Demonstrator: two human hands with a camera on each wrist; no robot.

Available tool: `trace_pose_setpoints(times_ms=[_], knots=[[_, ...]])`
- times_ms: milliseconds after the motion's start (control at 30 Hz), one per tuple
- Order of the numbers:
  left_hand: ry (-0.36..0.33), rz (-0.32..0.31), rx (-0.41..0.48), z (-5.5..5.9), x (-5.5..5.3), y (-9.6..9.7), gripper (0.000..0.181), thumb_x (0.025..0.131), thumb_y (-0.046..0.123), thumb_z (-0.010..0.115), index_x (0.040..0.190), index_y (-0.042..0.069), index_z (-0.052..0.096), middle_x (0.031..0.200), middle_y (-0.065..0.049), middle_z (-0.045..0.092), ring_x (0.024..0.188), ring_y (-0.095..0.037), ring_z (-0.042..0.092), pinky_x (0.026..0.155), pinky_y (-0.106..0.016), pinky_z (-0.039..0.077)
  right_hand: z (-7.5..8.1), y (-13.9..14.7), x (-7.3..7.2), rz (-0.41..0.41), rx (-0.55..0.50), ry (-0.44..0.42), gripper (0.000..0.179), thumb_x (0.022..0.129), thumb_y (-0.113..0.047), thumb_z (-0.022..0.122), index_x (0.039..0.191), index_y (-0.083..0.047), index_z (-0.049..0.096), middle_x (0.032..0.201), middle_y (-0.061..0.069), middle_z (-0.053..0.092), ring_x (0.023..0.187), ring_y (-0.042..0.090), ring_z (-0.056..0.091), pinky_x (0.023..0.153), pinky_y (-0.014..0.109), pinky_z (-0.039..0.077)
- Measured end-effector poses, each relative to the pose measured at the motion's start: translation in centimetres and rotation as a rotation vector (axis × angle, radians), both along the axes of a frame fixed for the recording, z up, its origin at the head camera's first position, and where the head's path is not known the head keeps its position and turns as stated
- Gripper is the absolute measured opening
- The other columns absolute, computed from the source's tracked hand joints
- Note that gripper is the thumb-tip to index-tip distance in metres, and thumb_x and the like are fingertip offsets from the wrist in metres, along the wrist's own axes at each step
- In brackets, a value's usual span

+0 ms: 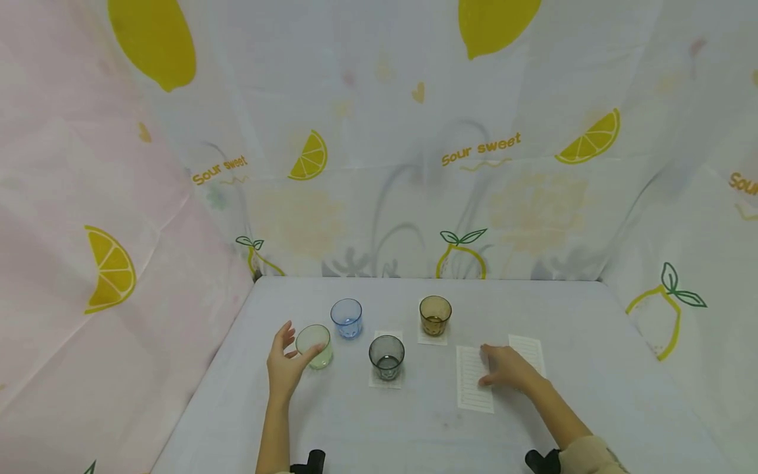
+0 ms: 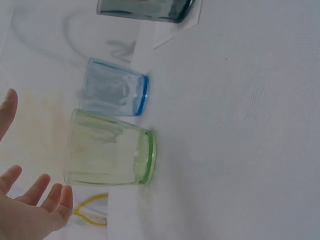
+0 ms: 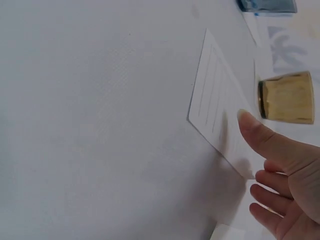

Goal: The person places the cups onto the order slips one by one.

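My left hand [image 1: 285,368] is held with thumb and fingers spread apart beside a green glass [image 1: 320,359]. In the left wrist view the fingers [image 2: 37,195] stand near the rim of the upright green glass [image 2: 107,150], with nothing gripped. Just behind it is a blue glass [image 1: 348,322]. My right hand [image 1: 512,368] hovers low over a lined paper card [image 1: 474,392], thumb and fingers parted and loosely bent. The right wrist view shows the thumb over that card [image 3: 215,100] and no object between the fingers.
A grey glass [image 1: 387,362] and an amber glass [image 1: 435,316] each stand on a paper card near the middle of the white table [image 1: 403,434]. Another lined card [image 1: 529,349] lies partly behind the right hand. Lemon-print cloth [image 1: 367,217] hangs around the table.
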State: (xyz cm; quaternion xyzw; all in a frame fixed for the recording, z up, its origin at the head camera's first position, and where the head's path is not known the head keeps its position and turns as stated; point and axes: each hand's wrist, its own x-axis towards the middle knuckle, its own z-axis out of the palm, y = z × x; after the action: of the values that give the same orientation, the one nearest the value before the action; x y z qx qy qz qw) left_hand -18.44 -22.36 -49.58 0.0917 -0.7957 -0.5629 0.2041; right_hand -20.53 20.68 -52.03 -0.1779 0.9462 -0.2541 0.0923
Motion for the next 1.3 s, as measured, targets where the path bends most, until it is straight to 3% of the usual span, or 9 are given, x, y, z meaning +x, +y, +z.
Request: trace_pose_setpoints(times_ms=[200,400,733,1300], knots=[[0.000,0.034,-0.009,-0.9,0.0,-0.1,0.084,0.067,0.014,0.084,0.137,-0.003,0.040,0.131,-0.027,0.047,0.119,-0.041,0.042,0.086,-0.048,0.041,-0.6,0.0,0.4,0.016,0.001,0.040,0.076,0.062,-0.024,0.085,0.119,0.016,0.054,0.125,0.033,0.052,0.116,0.046,0.050,0.098,0.052,0.040],[-0.043,0.010,0.012,-1.7,0.2,-0.4,0.088,0.068,0.014,0.083,0.140,-0.002,0.035,0.136,-0.030,0.040,0.123,-0.044,0.037,0.093,-0.055,0.039,-0.9,0.0,0.6,0.013,0.017,0.062,0.077,0.061,-0.026,0.084,0.119,0.015,0.054,0.126,0.033,0.051,0.117,0.046,0.049,0.098,0.052,0.040],[-0.101,0.019,0.000,-2.8,0.4,-0.1,0.093,0.068,0.017,0.084,0.143,-0.002,0.030,0.133,-0.031,0.042,0.121,-0.043,0.039,0.095,-0.057,0.039,-0.8,-0.4,1.6,-0.009,0.025,0.112,0.071,0.067,-0.027,0.082,0.117,0.016,0.055,0.123,0.033,0.054,0.114,0.045,0.052,0.096,0.051,0.042],[-0.125,-0.014,0.056,-3.5,0.6,0.4,0.096,0.070,0.015,0.082,0.144,-0.004,0.025,0.133,-0.033,0.041,0.118,-0.044,0.042,0.094,-0.055,0.039,-1.0,-0.4,2.7,-0.004,0.030,0.132,0.067,0.065,-0.024,0.082,0.111,0.018,0.057,0.121,0.033,0.055,0.112,0.046,0.053,0.094,0.052,0.043]])
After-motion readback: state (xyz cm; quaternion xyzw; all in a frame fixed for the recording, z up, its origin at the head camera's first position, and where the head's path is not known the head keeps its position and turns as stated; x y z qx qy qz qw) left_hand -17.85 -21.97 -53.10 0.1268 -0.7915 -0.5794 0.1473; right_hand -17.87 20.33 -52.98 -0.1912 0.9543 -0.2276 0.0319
